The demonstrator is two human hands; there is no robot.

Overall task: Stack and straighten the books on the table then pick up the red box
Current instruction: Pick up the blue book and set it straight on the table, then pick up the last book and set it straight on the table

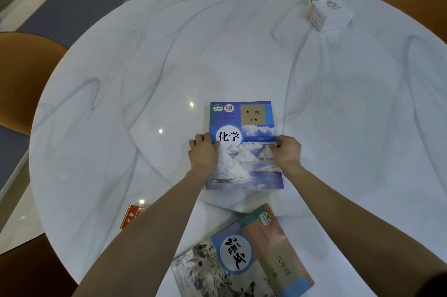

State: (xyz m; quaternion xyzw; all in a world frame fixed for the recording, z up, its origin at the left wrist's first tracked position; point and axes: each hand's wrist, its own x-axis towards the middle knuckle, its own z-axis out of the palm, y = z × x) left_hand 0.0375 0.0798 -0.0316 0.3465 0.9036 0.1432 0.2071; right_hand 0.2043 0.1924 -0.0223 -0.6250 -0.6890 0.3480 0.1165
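Note:
A blue textbook point(251, 127) with white salt mounds on its cover lies flat near the middle of the round table. My left hand point(203, 151) grips its left edge and my right hand point(286, 149) grips its right edge. A second textbook point(244, 255), with a grey ink-painting and salmon cover, lies tilted close to the table's near edge, apart from the blue one. The red box point(129, 215) sits at the near left of the table, partly hidden behind my left forearm.
The white marble table point(169, 55) is round. A white tissue box point(329, 10) stands at its far right. Orange chairs point(21, 79) surround the table at the left, far side and right.

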